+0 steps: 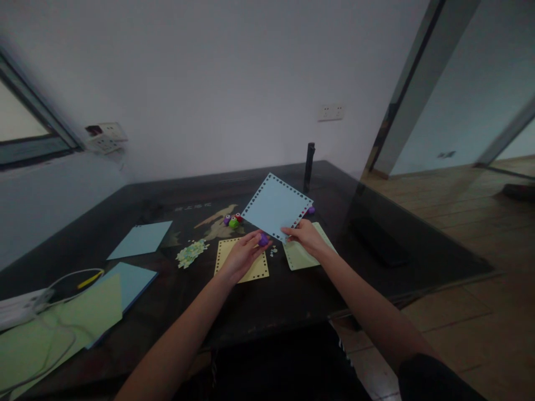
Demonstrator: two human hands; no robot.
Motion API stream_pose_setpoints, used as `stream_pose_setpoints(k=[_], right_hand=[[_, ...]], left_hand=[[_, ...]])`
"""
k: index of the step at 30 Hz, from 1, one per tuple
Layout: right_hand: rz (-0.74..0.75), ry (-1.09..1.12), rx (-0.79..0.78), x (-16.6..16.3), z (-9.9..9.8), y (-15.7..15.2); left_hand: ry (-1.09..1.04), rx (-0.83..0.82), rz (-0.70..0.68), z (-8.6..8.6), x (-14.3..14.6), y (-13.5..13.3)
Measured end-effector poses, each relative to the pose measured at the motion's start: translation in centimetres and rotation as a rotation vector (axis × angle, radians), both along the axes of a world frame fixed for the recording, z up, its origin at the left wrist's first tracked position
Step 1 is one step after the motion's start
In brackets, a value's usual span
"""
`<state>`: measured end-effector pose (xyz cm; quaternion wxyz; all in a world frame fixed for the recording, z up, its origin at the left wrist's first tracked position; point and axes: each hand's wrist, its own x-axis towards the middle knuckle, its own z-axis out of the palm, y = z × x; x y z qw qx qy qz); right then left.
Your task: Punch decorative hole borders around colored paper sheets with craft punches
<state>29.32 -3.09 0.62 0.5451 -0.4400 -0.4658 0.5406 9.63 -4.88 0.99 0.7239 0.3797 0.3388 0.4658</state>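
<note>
My right hand [304, 236] pinches the near corner of a light blue paper square [276, 206] with punched holes along its edges, holding it up over the dark table [292, 301]. My left hand [242, 255] is closed round a small purple punch [263, 240] at the sheet's lower edge. Under my left hand lies a yellow punched sheet [261, 269]. A pale green sheet [298, 257] lies under my right hand.
Several small coloured punches [233, 220] and another purple one [311, 210] lie behind the sheet. A heap of paper bits [191, 253] sits to the left. Blue sheets [141, 238] and green sheets [62, 328], a white power strip [19, 309] with cables and a dark upright cylinder [310, 159] share the table.
</note>
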Motion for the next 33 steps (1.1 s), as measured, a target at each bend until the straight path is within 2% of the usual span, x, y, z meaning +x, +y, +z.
stream_pose_setpoints(k=[6, 16, 24, 33], right_hand=[[-0.062, -0.050, 0.017, -0.19, 0.08, -0.13], [-0.156, -0.143, 0.117, -0.46, -0.13, 0.12], [-0.136, -0.177, 0.143, -0.48, -0.22, 0.15], [-0.130, -0.282, 0.214, -0.85, 0.66, -0.59]], left_hand=[[0.147, 0.008, -0.018, 0.03, 0.07, -0.41], [0.137, 0.152, 0.044, -0.18, 0.69, -0.59], [0.126, 0.153, 0.042, -0.02, 0.75, -0.60], [0.111, 0.174, 0.049, 0.05, 0.75, -0.70]])
